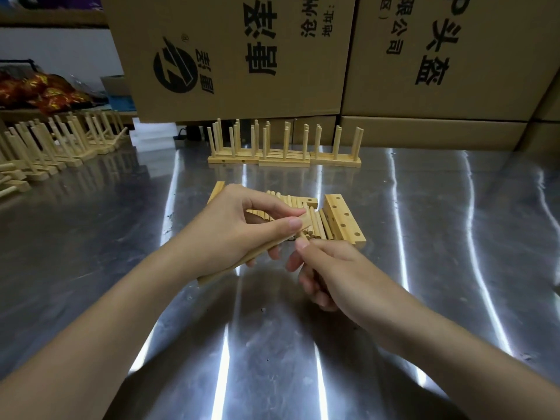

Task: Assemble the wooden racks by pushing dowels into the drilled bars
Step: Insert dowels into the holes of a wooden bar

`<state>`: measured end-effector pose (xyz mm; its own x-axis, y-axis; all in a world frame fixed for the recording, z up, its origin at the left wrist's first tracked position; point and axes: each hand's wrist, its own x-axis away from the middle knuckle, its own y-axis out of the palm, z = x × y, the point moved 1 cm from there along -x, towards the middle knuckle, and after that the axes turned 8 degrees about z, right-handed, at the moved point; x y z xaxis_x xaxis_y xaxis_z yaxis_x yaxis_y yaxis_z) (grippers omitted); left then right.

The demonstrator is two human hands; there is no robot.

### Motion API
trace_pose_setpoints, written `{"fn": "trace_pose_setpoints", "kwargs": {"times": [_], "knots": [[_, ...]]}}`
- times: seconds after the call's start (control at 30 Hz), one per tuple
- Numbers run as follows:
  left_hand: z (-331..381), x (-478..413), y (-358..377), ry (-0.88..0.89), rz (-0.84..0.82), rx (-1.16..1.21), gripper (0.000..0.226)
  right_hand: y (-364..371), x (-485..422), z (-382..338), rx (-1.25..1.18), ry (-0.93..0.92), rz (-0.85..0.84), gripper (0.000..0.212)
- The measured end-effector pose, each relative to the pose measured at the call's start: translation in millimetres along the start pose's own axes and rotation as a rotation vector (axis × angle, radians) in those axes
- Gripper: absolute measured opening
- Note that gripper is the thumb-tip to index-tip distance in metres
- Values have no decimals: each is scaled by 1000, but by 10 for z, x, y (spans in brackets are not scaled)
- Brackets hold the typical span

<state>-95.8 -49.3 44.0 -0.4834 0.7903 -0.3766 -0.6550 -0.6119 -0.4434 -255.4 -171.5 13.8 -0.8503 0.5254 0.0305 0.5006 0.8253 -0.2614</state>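
Gripping bar [224, 269], left hand [230, 225]; right hand [330, 268] pinching dowel [301, 236]

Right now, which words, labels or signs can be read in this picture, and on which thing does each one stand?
"沧州", "地址:": left brown cardboard box, printed sideways.
"彩唐", large, and small beside the round black logo: same box, reading unsure.
"限公司", "头盔": right brown cardboard box, sideways; further characters cut off at the top.
Pale wooden drilled bars: no text.
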Motion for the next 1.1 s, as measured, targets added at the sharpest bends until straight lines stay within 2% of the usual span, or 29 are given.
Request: {"fn": "trace_pose_setpoints", "kwargs": {"times": [0.2,0.3,0.8,1.0,1.1], "knots": [[-9,7,86,19,73,-40,19,52,-43,20,68,69,82,55],[11,14,83,13,68,-41,19,39,-31,8,111,80,68,61],[123,0,-186,-19,-157,153,22,38,221,-221,-655,306,-306,46],[75,-2,-153,-11,-161,182,21,-53,143,-172,-674,351,-422,41],[52,-12,-160,-18,-143,171,23,-83,68,-138,-613,295,-424,38]]}}
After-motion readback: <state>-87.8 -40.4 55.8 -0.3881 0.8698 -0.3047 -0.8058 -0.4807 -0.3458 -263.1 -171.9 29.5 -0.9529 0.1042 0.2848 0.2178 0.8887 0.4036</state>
